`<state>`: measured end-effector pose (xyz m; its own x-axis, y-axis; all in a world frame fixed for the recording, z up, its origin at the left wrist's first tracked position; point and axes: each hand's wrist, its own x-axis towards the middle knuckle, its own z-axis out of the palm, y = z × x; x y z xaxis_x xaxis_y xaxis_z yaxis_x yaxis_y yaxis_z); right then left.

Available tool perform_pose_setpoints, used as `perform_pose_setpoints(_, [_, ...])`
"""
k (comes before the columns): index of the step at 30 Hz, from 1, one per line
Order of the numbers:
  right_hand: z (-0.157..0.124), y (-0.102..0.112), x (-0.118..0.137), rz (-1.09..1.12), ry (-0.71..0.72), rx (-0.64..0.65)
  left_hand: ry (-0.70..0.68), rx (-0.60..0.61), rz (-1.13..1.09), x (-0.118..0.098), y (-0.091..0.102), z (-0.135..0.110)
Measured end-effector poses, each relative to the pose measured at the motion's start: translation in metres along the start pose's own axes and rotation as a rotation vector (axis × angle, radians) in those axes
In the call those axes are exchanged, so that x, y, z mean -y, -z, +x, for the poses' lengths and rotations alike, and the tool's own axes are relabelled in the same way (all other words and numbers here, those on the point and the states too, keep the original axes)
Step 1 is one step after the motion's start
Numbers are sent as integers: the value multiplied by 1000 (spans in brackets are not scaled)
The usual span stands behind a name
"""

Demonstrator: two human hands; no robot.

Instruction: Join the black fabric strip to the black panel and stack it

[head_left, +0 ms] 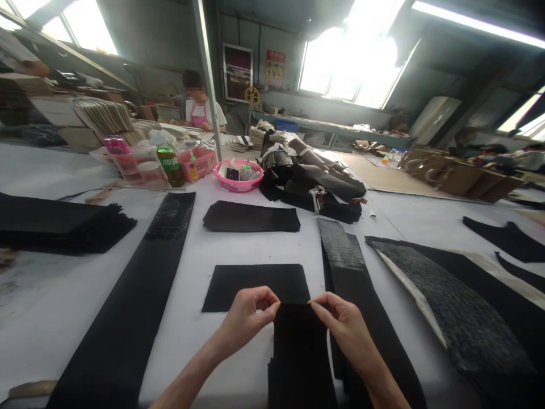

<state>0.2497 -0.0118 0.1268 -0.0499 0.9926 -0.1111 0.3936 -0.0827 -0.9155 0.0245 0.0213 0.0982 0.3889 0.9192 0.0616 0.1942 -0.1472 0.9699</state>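
Note:
Between my two hands stretches the top edge of a black strip of material, which hangs down toward the camera. My left hand pinches its left corner between thumb and finger. At the right corner, my right hand pinches it the same way. Just beyond the strip lies a flat black rectangular piece, partly covered by my left hand. Further back rests a low stack of black pieces. Long black strips with a shiny patch at the far end lie on the left and right.
On the white table stand a pink basin of small items, a green-labelled bottle and a pile of dark material. A thick black stack lies left; large dark pieces lie right. A co-worker sits beyond.

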Motion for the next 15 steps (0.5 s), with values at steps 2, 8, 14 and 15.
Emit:
perform_pose_setpoints(2, [0, 0, 0, 22, -11, 13, 5, 8, -20, 1, 1, 0])
perform_pose_setpoints(8, [-1, 1, -2, 118, -31, 40, 56, 9, -105, 12, 7, 0])
perform_pose_setpoints(14, [3, 0, -8, 122, -40, 39, 77, -6, -244, 20, 10, -1])
perform_pose_setpoints(15, [4, 0, -9, 122, -39, 39, 77, 1, -282, 20, 9, -1])
